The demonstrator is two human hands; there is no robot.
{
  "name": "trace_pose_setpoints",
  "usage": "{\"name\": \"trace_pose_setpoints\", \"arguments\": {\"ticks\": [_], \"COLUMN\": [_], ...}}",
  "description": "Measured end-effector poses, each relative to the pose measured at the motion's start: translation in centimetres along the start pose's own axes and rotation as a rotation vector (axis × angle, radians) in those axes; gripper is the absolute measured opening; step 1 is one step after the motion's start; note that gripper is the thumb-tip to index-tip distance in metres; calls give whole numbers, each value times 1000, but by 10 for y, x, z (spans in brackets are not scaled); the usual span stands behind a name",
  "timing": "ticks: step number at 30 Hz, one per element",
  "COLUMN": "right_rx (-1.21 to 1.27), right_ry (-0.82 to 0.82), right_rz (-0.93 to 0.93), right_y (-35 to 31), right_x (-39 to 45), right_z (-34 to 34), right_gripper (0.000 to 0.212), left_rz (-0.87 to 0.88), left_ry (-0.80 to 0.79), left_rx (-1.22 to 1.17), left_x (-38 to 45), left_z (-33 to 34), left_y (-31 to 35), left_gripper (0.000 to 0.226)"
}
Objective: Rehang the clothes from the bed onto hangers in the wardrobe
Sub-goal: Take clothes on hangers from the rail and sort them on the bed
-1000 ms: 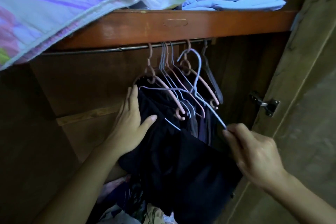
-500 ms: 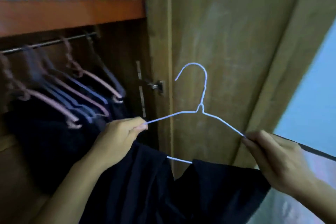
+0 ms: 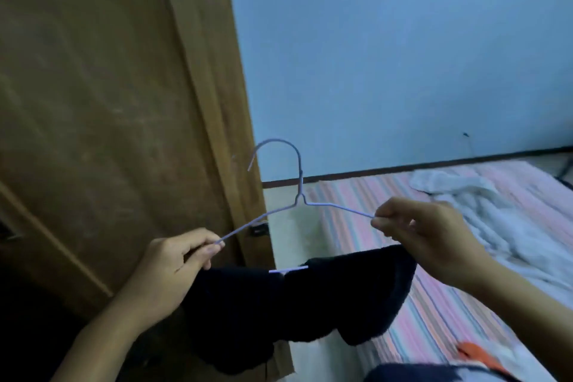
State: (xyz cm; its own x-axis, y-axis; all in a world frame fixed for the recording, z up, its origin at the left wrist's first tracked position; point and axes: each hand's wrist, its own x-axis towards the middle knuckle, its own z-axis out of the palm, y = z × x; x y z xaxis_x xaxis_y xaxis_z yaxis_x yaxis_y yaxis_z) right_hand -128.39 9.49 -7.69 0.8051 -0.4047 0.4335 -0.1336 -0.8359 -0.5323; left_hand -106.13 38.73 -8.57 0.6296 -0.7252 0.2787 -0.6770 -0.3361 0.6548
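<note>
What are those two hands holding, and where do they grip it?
A wire hanger with a dark garment draped over its bar; left hand pinches one shoulder end, right hand the other.

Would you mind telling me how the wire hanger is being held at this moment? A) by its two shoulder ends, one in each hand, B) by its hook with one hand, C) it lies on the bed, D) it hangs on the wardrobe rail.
A: the left hand and right hand each pinch one end of the hanger, with a dark garment draped over its bottom bar.
</note>
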Motion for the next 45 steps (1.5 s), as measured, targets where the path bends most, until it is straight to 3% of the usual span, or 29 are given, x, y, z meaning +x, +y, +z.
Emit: {"name": "trace_pose_setpoints", "arguments": {"ticks": [6, 12, 21, 26, 32, 38, 45], "right_rx": [-108, -208, -453, -451, -388, -252, -205], "right_ry": [199, 397, 444, 467, 307, 300, 295], "right_rz": [182, 384, 733, 948, 1272, 1464, 1611], "right_y": [-24, -73, -123, -127, -55, 40, 164], "right_x": [-81, -172, -301, -362, -410, -479, -552], "right_z": [-29, -37, -45, -41, -58, -49, -55], "right_gripper": [21, 14, 20, 17, 24, 31, 34], "left_rz": [227, 350, 588, 680, 650, 594, 514], "left_ry": [-149, -340, -730, -956, -1096, -1250, -1243], "left_rx": [-118, -231, -293, -265, -155, -32, 55], "left_x": [29, 32, 10, -11, -33, -53, -79], "left_z": [14, 42, 135, 206, 309, 433, 591], "left_y": [23, 44, 86, 107, 132, 166, 211], "left_gripper": [21, 14, 14, 10, 19, 22, 28]}}
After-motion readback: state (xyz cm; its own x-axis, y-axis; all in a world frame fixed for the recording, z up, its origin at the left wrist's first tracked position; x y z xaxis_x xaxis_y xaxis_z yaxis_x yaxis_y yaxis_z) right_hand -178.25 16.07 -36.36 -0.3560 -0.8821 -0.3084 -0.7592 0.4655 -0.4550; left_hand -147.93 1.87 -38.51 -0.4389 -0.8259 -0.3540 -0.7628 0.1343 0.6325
